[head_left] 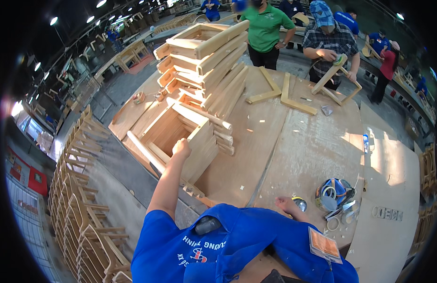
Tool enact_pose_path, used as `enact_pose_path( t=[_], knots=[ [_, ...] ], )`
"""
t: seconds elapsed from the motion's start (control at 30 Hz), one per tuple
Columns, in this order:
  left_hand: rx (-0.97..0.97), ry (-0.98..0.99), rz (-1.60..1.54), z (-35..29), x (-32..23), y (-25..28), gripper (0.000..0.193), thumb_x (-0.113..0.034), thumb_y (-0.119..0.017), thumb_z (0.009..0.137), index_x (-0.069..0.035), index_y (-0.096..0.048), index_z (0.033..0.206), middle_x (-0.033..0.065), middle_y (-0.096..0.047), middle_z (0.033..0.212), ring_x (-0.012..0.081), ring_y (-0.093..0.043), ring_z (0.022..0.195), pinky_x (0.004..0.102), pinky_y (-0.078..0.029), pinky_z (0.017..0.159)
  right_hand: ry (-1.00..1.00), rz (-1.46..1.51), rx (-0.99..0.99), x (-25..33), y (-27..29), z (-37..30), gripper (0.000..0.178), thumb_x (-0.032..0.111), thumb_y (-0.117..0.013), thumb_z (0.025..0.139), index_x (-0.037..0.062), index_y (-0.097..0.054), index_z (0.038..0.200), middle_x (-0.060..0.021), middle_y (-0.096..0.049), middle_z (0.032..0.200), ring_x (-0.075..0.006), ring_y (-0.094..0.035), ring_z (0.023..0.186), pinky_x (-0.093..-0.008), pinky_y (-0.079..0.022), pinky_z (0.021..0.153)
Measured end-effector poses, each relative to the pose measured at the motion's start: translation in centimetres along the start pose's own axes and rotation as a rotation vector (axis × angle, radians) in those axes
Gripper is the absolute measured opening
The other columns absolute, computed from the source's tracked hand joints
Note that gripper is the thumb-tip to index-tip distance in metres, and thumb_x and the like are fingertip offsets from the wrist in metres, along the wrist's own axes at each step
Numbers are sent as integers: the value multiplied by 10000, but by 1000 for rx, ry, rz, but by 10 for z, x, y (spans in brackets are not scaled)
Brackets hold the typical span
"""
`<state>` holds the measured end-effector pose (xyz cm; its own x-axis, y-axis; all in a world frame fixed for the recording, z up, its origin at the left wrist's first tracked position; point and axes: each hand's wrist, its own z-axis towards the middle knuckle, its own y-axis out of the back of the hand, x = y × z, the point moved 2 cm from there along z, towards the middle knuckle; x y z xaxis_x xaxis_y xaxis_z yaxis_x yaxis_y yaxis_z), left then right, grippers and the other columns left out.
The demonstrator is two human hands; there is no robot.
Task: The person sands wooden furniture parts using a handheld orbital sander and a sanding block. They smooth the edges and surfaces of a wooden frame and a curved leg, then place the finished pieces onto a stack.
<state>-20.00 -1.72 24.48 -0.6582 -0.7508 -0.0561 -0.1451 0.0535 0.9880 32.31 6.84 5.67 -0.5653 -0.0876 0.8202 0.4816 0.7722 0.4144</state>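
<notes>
My left hand [181, 148] reaches forward to the near stack of pale wooden frames. Its fingers are closed on the near rail of the top wooden frame [155, 129], by the corner. The frames below it [199, 160] lie one on another. Low over the table's near edge is my right hand [287, 204], its fingers loosely bent and apart, with nothing seen in them. Beside it sits a small round thing with a yellow rim [299, 203], partly hidden by the hand. A blue bag-like holder with tape rolls [332, 194] is farther right.
A taller stack of frames [223, 52] stands behind. L-shaped wooden pieces [294, 104] lie on the worktable [313, 146]. Across it a person in a plaid shirt [329, 47] rubs a frame with a green pad; another wears green [265, 28]. Chair frames [82, 207] line the left floor.
</notes>
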Motion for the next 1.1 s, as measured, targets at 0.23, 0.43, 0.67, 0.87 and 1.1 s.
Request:
enact_pose_path(
  t=[0.23, 0.43, 0.67, 0.87, 1.1],
  knots=[
    [71, -66, 11, 7, -1, 12, 484, -283, -760, 745, 11, -608, 1098, 178, -658, 1084, 299, -630, 1050, 389, -520, 880, 9, 13, 85, -5, -11, 1, 380, 374, -640, 846, 9, -627, 947, -105, -663, 849, -176, -603, 821, -322, -475, 746],
    [-227, -335, -665, 74, -27, 97, 618, -426, -756, 778, 16, -563, 1165, 121, -641, 875, 168, -576, 721, 318, -484, 658, -130, 22, -30, -9, -7, -29, 347, 369, -631, 857, 26, -618, 911, -74, -646, 790, -170, -582, 756, -328, -467, 713],
    [-29, -247, -1375, 208, -108, 239, 969, -755, -506, 790, -105, -254, 1463, 214, -577, 1126, 297, -576, 938, 421, -436, 902, -235, -36, -180, 10, -10, -54, 464, 403, -629, 867, 19, -641, 1127, -161, -687, 1035, -270, -647, 987, -347, -488, 857],
    [336, -382, -1164, 260, -146, 288, 509, -476, -673, 793, -82, -557, 1096, 85, -643, 866, 199, -629, 716, 341, -545, 647, -354, 19, -264, 28, -12, -81, 462, 399, -642, 865, 15, -644, 1122, -178, -679, 1029, -271, -644, 958, -358, -495, 822],
    [469, -350, -1069, 258, -181, 296, 558, -341, -663, 767, -16, -526, 1199, 180, -623, 956, 260, -648, 716, 384, -575, 590, -503, 69, -405, 27, -31, -117, 392, 350, -652, 867, 31, -663, 1094, -158, -687, 953, -236, -645, 885, -355, -497, 774]
  ],
)
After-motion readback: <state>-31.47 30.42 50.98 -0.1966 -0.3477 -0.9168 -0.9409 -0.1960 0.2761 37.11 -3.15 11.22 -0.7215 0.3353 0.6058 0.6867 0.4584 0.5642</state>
